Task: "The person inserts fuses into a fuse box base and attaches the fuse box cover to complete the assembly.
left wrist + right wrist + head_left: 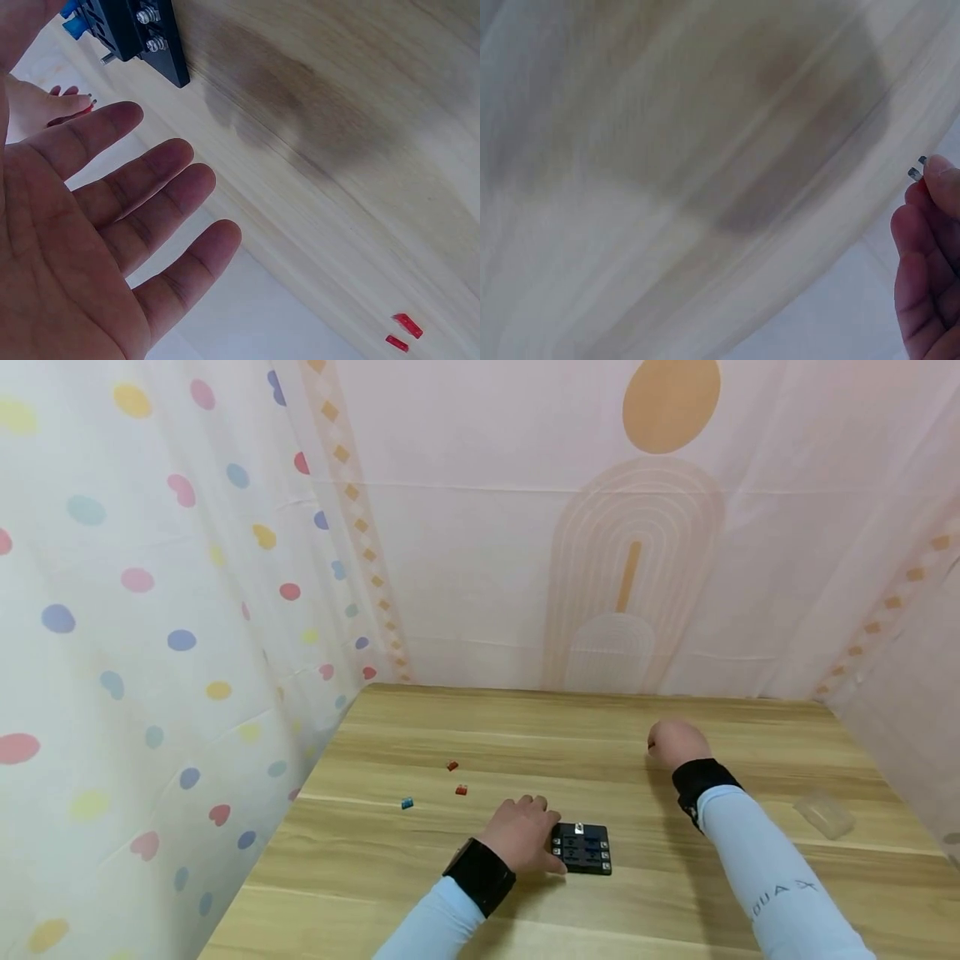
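A black fuse block (pixel 583 870) with metal screw terminals lies on the table. Blue blade fuses (pixel 75 27) sit in it, seen at the top of the left wrist view. Beside its left edge is my left hand (pixel 519 835), thumb at the near corner, with the other fingers extended and apart; whether the thumb presses the block I cannot tell. Farther off to the right, my right hand (pixel 677 743) pinches a small red blade fuse between thumb and forefinger. The two metal prongs (pixel 914 174) of that fuse stick out past the fingertips; its body is mostly hidden.
Two red blade fuses, one farther back (pixel 452 766) and one nearer (pixel 461 790), lie left of the block, along with a blue blade fuse (pixel 407 803). A clear plastic box (pixel 825 814) stands at the right. Behind the wooden table (pixel 570 718) hangs a patterned curtain (pixel 480 568).
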`<act>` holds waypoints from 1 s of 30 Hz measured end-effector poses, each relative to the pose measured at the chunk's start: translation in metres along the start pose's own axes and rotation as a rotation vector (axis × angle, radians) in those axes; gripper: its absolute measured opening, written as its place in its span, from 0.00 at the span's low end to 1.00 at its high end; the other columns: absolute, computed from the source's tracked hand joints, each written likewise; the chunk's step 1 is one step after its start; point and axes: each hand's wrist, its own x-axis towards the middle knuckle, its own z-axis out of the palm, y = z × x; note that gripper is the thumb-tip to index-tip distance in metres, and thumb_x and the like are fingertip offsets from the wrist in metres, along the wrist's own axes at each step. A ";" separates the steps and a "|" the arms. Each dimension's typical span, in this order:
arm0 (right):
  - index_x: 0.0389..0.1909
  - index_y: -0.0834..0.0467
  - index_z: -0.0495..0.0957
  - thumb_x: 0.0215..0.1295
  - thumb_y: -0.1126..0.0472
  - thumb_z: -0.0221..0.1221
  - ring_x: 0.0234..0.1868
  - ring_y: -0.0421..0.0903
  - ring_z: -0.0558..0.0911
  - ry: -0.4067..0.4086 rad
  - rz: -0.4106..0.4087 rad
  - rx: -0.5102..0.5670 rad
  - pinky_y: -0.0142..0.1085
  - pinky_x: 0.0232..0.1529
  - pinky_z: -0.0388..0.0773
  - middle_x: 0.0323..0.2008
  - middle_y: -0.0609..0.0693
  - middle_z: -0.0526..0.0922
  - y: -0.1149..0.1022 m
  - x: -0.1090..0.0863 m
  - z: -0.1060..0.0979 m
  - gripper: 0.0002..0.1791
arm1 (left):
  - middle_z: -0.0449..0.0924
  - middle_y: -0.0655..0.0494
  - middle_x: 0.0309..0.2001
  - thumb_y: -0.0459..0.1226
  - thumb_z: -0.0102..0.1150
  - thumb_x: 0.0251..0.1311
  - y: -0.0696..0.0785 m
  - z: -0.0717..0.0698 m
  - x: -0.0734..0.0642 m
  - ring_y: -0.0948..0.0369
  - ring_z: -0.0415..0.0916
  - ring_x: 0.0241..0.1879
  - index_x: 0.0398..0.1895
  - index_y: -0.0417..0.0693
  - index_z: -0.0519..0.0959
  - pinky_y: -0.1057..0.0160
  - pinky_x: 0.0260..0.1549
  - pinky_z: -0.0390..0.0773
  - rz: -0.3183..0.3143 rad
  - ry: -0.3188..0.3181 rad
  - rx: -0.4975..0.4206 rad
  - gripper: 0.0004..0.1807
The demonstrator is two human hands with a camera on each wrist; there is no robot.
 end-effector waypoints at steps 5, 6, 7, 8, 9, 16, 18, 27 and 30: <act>0.26 0.60 0.86 0.57 0.69 0.64 0.31 0.53 0.83 0.028 0.017 -0.001 0.48 0.33 0.80 0.29 0.53 0.86 -0.007 -0.006 0.002 0.04 | 0.79 0.57 0.44 0.67 0.71 0.42 0.000 -0.002 0.003 0.59 0.76 0.44 0.55 0.55 0.82 0.57 0.42 0.77 0.001 -0.005 0.013 0.39; 0.27 0.60 0.86 0.58 0.69 0.65 0.32 0.53 0.84 0.033 0.021 -0.002 0.48 0.33 0.80 0.30 0.53 0.86 -0.008 -0.007 0.002 0.03 | 0.79 0.57 0.44 0.67 0.71 0.42 0.000 -0.002 0.003 0.59 0.76 0.44 0.55 0.55 0.82 0.58 0.42 0.77 0.000 -0.006 0.014 0.39; 0.28 0.61 0.87 0.58 0.68 0.65 0.32 0.54 0.84 0.037 0.029 0.000 0.49 0.33 0.80 0.30 0.54 0.86 -0.010 -0.008 0.002 0.03 | 0.79 0.57 0.44 0.67 0.71 0.42 0.000 -0.002 0.004 0.59 0.76 0.43 0.54 0.55 0.82 0.58 0.41 0.77 0.001 -0.006 0.014 0.39; 0.29 0.61 0.87 0.58 0.68 0.66 0.33 0.54 0.84 0.039 0.037 0.000 0.49 0.33 0.80 0.31 0.54 0.86 -0.011 -0.010 0.003 0.02 | 0.79 0.57 0.44 0.67 0.71 0.42 0.000 -0.003 0.004 0.60 0.76 0.43 0.54 0.55 0.82 0.58 0.41 0.77 0.000 -0.008 0.013 0.39; 0.29 0.61 0.87 0.59 0.67 0.66 0.33 0.54 0.84 0.037 0.048 0.006 0.49 0.34 0.80 0.31 0.54 0.87 -0.013 -0.011 0.003 0.02 | 0.79 0.57 0.43 0.67 0.71 0.41 0.000 -0.003 0.004 0.60 0.76 0.43 0.54 0.55 0.82 0.59 0.41 0.77 0.000 -0.008 0.012 0.39; 0.32 0.60 0.87 0.61 0.66 0.66 0.36 0.54 0.84 0.024 0.073 0.040 0.49 0.38 0.80 0.34 0.55 0.87 -0.025 -0.022 0.003 0.03 | 0.78 0.59 0.40 0.66 0.73 0.41 0.001 -0.002 0.005 0.61 0.74 0.40 0.51 0.55 0.83 0.60 0.38 0.76 0.000 -0.009 -0.011 0.37; 0.33 0.60 0.88 0.60 0.66 0.66 0.36 0.54 0.85 0.036 0.061 0.030 0.49 0.37 0.80 0.34 0.54 0.87 -0.029 -0.026 0.004 0.03 | 0.78 0.59 0.40 0.65 0.73 0.41 0.000 -0.001 0.005 0.61 0.74 0.39 0.51 0.55 0.83 0.60 0.37 0.75 -0.001 -0.008 -0.016 0.37; 0.31 0.58 0.88 0.56 0.66 0.70 0.36 0.52 0.85 0.071 0.012 0.003 0.47 0.37 0.81 0.33 0.53 0.87 -0.044 -0.043 0.007 0.03 | 0.79 0.57 0.42 0.65 0.72 0.41 0.000 -0.001 0.002 0.60 0.76 0.42 0.52 0.54 0.82 0.59 0.39 0.76 -0.003 -0.006 -0.017 0.37; 0.29 0.57 0.87 0.55 0.67 0.70 0.32 0.49 0.84 0.109 -0.002 -0.005 0.46 0.34 0.80 0.31 0.51 0.86 -0.045 -0.049 0.010 0.02 | 0.79 0.57 0.42 0.65 0.73 0.41 0.001 0.000 0.002 0.59 0.76 0.43 0.51 0.54 0.83 0.58 0.40 0.77 -0.002 -0.001 -0.023 0.37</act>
